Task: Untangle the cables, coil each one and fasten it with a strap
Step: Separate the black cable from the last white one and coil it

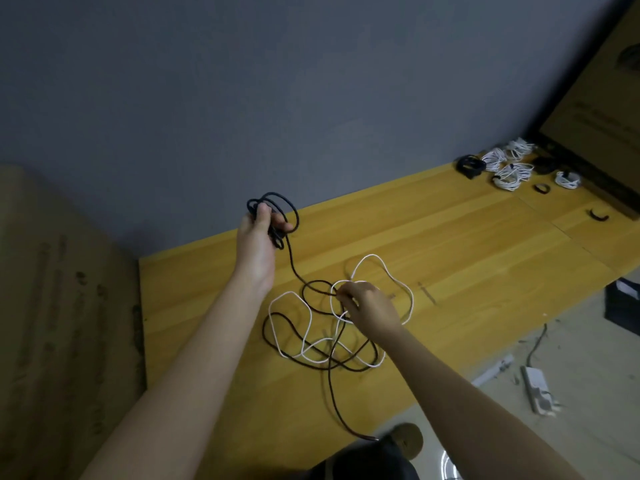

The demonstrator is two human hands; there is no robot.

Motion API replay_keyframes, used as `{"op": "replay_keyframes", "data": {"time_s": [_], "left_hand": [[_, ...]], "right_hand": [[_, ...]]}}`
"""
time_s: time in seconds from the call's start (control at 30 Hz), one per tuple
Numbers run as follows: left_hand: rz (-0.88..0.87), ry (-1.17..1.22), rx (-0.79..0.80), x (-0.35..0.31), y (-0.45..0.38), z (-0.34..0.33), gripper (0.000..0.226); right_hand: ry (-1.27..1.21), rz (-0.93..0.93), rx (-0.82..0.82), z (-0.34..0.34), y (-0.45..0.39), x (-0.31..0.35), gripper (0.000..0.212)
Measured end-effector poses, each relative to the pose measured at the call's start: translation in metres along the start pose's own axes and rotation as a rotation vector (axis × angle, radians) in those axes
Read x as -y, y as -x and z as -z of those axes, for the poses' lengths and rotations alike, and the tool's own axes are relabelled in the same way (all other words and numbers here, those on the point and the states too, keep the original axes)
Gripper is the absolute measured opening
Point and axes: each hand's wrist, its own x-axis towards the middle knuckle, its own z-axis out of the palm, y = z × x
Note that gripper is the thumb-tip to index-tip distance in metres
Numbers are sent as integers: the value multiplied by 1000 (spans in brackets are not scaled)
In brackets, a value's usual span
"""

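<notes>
Tangled black cable (298, 327) and white cable (398, 285) crowd the desk's (485, 244) near edge; bundled cables (509, 168) fill the far right corner; bare wood lies between.

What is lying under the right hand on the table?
The right hand covers crossing loops of white cable and black cable; how they cross beneath it is hidden.

- left hand (258, 237) and right hand (367, 308): both bare, no gloves, rings or watch
- forearms bare, no sleeves showing
- dark clothing at bottom edge
</notes>
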Motion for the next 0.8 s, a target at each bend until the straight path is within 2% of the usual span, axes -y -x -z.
{"op": "replay_keyframes", "data": {"time_s": [0.07, 0.13, 0.23, 0.3, 0.37, 0.43, 0.5, 0.6, 0.63, 0.7, 0.8], "left_hand": [[-95, -196, -65, 3, -13, -3, 15], [-193, -467, -18, 9, -25, -2, 9], [-231, -955, 223, 20, -34, 5, 11], [-200, -1177, 412, 28, -31, 11, 16], [-137, -1165, 526, 37, -21, 13, 20], [-49, -977, 568, 42, -7, 12, 24], [40, -813, 612, 39, 6, 9, 41], [106, -701, 735, 26, 18, 6, 68], [101, -668, 745, 21, 20, 5, 67], [78, -597, 697, 11, 19, 0, 51], [15, -566, 610, -4, 11, -7, 34]], "right_hand": [[22, 223, -58, 2, 14, 11, 12], [17, 406, -176, 8, 22, 20, 10], [47, 555, -350, 27, 18, 29, 16], [95, 585, -452, 45, 6, 33, 21], [113, 554, -541, 65, -10, 34, 23], [54, 450, -631, 81, -25, 33, 18], [-91, 311, -673, 91, -38, 31, 15], [-253, 79, -568, 88, -56, 22, 20], [-278, 3, -477, 84, -61, 16, 21], [-314, -131, -262, 69, -65, 1, 18], [-165, -163, 6, 36, -54, -19, 23]]}}
